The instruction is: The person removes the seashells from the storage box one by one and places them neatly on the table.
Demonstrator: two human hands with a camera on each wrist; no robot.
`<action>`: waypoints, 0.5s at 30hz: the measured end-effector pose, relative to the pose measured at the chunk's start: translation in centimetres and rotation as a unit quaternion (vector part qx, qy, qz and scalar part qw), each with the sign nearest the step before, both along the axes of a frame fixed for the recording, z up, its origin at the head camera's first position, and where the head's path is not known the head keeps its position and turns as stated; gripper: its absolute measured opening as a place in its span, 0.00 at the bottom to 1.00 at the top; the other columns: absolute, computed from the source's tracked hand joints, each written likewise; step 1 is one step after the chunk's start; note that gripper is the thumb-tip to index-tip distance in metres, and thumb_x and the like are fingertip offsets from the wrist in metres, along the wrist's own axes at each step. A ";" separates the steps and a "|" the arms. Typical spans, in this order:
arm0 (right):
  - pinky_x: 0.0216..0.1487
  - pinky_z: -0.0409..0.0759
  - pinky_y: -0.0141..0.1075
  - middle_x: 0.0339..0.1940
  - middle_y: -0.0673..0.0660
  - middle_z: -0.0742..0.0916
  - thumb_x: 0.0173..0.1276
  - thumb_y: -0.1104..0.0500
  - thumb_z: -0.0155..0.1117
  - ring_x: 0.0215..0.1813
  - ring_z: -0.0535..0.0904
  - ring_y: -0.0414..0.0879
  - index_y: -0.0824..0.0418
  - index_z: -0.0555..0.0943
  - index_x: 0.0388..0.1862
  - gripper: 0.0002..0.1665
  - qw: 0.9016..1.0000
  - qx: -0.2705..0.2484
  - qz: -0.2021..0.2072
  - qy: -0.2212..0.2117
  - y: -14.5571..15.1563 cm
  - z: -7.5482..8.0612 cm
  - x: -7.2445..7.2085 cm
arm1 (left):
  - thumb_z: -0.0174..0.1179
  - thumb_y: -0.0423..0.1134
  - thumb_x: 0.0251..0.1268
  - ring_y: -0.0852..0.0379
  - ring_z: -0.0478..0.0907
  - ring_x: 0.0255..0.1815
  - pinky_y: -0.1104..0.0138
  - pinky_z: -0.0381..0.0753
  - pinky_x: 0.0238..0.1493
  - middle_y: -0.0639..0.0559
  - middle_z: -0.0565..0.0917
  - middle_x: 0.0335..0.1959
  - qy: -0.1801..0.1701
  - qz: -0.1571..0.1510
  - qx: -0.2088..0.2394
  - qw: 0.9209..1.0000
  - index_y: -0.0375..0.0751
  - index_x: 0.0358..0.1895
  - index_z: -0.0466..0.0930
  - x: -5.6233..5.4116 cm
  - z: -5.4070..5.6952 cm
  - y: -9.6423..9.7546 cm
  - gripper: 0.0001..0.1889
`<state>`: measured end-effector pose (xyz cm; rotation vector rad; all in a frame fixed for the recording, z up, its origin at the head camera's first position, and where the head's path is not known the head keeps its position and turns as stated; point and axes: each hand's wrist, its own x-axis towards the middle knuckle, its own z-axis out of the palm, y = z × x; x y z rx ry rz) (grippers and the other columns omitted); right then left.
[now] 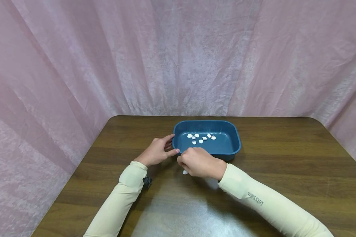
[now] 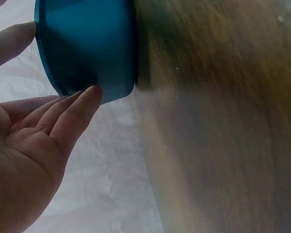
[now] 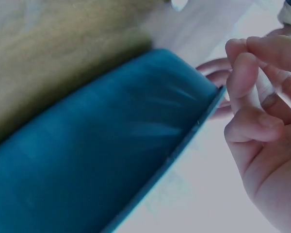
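A blue rectangular basin [image 1: 236, 144] stands on the wooden table with several small white, shiny, pebble-like pieces [image 1: 204, 138] scattered on its floor. My left hand [image 1: 157, 151] rests at its left end, thumb at the near corner of the rim and straight fingers [image 2: 77, 111] against the outer wall. Just in front of the near rim is my right hand [image 1: 199, 163], fingers curled and the thumb and fingertips [image 3: 245, 73] brought together. Nothing shows between those tips. One white piece [image 1: 185, 171] lies on the table just below the right hand.
The brown wooden table [image 1: 284, 164] has rounded far corners. Behind it hangs a pink curtain [image 1: 195, 59]. Pale sleeves [image 1: 264, 194] cover both forearms, and a dark strap piece [image 1: 147, 182] sits by the left wrist.
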<state>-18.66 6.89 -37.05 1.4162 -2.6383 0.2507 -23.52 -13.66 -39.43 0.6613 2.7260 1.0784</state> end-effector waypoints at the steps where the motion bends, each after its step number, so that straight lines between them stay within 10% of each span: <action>1: 0.28 0.81 0.29 0.25 0.47 0.88 0.66 0.64 0.68 0.28 0.81 0.36 0.56 0.87 0.29 0.06 1.000 -0.006 0.004 -0.003 0.1 0.2 -0.1 | 0.65 0.44 0.69 0.43 0.79 0.66 0.55 0.82 0.64 0.33 0.73 0.70 0.002 -0.002 0.001 1.000 0.29 0.75 0.61 0.0 0.0 0.0 0.38; 15: 0.33 0.83 0.28 0.28 0.47 0.89 0.65 0.65 0.68 0.30 0.81 0.34 0.55 0.88 0.31 0.06 0.998 -0.041 0.000 -0.039 3.1 2.8 -2.4 | 0.64 0.45 0.70 0.44 0.78 0.67 0.56 0.81 0.64 0.32 0.73 0.70 -0.008 -0.013 0.006 1.000 0.29 0.76 0.58 -0.1 -0.1 -0.1 0.40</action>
